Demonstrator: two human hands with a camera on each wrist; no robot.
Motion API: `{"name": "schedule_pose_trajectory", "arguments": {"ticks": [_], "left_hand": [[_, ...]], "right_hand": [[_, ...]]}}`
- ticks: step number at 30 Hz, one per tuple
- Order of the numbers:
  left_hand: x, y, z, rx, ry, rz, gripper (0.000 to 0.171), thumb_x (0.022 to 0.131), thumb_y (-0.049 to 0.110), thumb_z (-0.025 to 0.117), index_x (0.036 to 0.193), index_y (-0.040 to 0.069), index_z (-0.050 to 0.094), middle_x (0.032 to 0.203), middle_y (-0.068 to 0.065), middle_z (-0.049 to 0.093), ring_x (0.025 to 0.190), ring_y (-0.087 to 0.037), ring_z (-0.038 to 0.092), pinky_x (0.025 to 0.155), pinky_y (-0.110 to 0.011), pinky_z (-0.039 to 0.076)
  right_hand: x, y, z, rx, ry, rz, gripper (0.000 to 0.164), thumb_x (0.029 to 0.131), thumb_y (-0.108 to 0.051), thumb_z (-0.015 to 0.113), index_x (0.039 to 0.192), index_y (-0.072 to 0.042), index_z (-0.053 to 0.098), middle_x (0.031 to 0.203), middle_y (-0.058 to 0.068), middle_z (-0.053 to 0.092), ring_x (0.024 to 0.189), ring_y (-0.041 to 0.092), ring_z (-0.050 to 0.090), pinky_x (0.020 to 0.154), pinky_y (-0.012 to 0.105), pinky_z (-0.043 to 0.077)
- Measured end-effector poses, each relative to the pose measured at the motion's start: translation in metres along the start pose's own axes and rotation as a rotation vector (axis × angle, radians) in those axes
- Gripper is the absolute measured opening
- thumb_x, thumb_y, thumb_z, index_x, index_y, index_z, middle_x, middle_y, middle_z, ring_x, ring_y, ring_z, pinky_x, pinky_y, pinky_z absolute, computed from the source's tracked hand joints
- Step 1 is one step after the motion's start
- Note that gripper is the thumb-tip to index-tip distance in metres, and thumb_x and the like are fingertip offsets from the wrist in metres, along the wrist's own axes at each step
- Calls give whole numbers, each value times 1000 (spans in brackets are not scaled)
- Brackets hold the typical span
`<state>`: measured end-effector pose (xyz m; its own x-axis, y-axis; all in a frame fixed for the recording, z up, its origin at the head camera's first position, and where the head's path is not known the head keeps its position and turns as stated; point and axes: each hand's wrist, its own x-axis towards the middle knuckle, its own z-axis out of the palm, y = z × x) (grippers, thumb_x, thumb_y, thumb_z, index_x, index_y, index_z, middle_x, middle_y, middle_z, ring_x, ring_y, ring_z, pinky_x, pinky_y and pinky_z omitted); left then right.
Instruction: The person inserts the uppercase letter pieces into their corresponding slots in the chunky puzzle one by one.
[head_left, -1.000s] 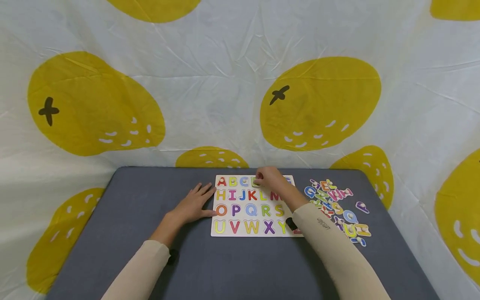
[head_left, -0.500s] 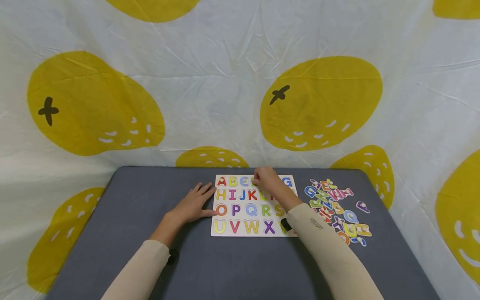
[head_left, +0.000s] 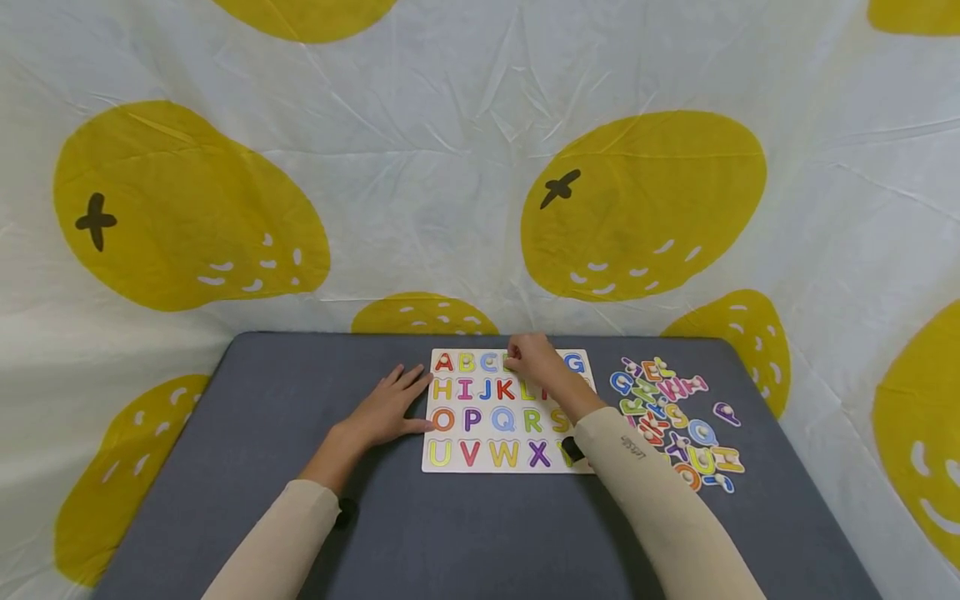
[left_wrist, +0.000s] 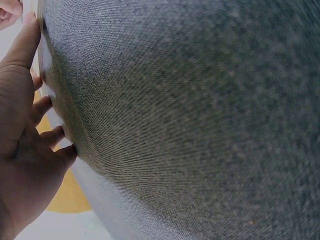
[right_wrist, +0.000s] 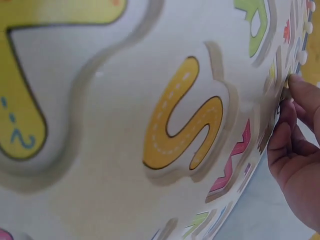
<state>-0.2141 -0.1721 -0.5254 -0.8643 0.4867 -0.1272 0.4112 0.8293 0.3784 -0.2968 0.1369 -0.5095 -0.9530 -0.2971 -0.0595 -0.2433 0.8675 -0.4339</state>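
Note:
A white alphabet puzzle board (head_left: 480, 473) lies on the dark grey table, its coloured letters in rows. My left hand (head_left: 386, 410) rests with spread fingers at the board's left edge, thumb at the rim beside the O. The left wrist view shows the thumb (left_wrist: 27, 42) against the board's edge. My right hand (head_left: 534, 358) is over the top row, just right of the C, covering several letters. Thumb and index finger pinch a small knobbed letter piece (right_wrist: 286, 93) at the board surface, mostly hidden by the fingers. Knobs stand on the A (head_left: 444, 362), B and C.
A heap of loose knobbed letter pieces (head_left: 675, 421) lies on the table right of the board, under and beyond the right sleeve. A purple P piece (head_left: 726, 413) sits apart on its right. A white curtain (head_left: 450, 208) with yellow fruit hangs behind the table.
My right hand and forearm have shifted slightly left, uncovering the G in the top row, and have since stayed still. The left hand has not moved.

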Motion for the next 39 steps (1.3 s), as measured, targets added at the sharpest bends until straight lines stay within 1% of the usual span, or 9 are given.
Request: {"name": "schedule_pose_trajectory", "arguments": {"ticks": [5, 9, 11, 13, 20, 26, 32, 35, 39], "left_hand": [[0, 0, -1, 0, 0, 0, 93, 91, 56, 72, 164, 16, 31, 171, -14, 26, 158, -47, 15, 122, -68, 22], [0, 0, -1, 1, -10, -2, 93, 91, 57, 72, 164, 16, 30, 171, -14, 26, 158, -47, 14, 122, -68, 22], [0, 0, 0, 7, -14, -5, 94, 91, 57, 71, 165, 16, 30, 171, -14, 25, 158, -47, 14, 122, -68, 22], [1, 0, 0, 9, -19, -10, 94, 91, 58, 71, 165, 17, 30, 171, -13, 25, 158, -46, 14, 123, -67, 21], [2, 1, -1, 7, -25, -16, 95, 91, 57, 72, 165, 16, 30, 171, -13, 24, 158, -47, 13, 123, -67, 21], [1, 3, -3, -2, -23, -12, 94, 91, 56, 73, 164, 15, 30, 171, -14, 24, 158, -47, 13, 123, -67, 20], [0, 3, -4, 3, -13, -4, 94, 91, 55, 73, 164, 14, 31, 171, -16, 26, 157, -48, 14, 122, -68, 21], [-1, 3, -4, 5, -6, 4, 93, 91, 54, 74, 164, 13, 32, 170, -17, 27, 156, -49, 16, 122, -69, 22], [-1, 2, -2, 11, -8, 9, 93, 91, 55, 73, 164, 14, 31, 170, -16, 26, 157, -49, 16, 121, -69, 22]], "right_hand": [[-3, 2, -5, 29, -23, -18, 11, 95, -18, 74, 94, -8, 70, 86, 5, 65, 80, 19, 56, 74, 33, 49], [-12, 4, -16, 87, -33, -20, 19, 98, -18, 72, 112, -5, 72, 94, 8, 68, 83, 21, 60, 78, 36, 52], [-18, 7, -24, 112, -31, -16, 22, 100, -18, 70, 117, -4, 71, 96, 8, 69, 84, 21, 61, 79, 37, 54], [-24, 13, -33, 127, -23, -29, 23, 101, -17, 68, 118, -3, 70, 97, 9, 70, 84, 22, 63, 79, 39, 55], [-50, 41, -63, 118, 41, -57, 25, 101, -16, 67, 122, -2, 71, 105, 11, 72, 93, 25, 66, 84, 45, 56], [-75, 71, -85, 87, 98, -67, 21, 101, -14, 68, 118, -4, 72, 100, 10, 72, 88, 25, 64, 80, 43, 55], [-103, 102, -104, 75, 128, -4, 22, 101, -14, 67, 119, -2, 72, 103, 13, 73, 91, 28, 65, 83, 47, 55], [-115, 118, -110, 76, 130, 53, 25, 103, -16, 65, 123, -1, 70, 108, 16, 73, 91, 28, 65, 82, 47, 55], [-128, 142, -115, 61, 146, 109, 26, 104, -16, 64, 124, 1, 69, 110, 20, 72, 91, 31, 65, 85, 52, 54]]}}
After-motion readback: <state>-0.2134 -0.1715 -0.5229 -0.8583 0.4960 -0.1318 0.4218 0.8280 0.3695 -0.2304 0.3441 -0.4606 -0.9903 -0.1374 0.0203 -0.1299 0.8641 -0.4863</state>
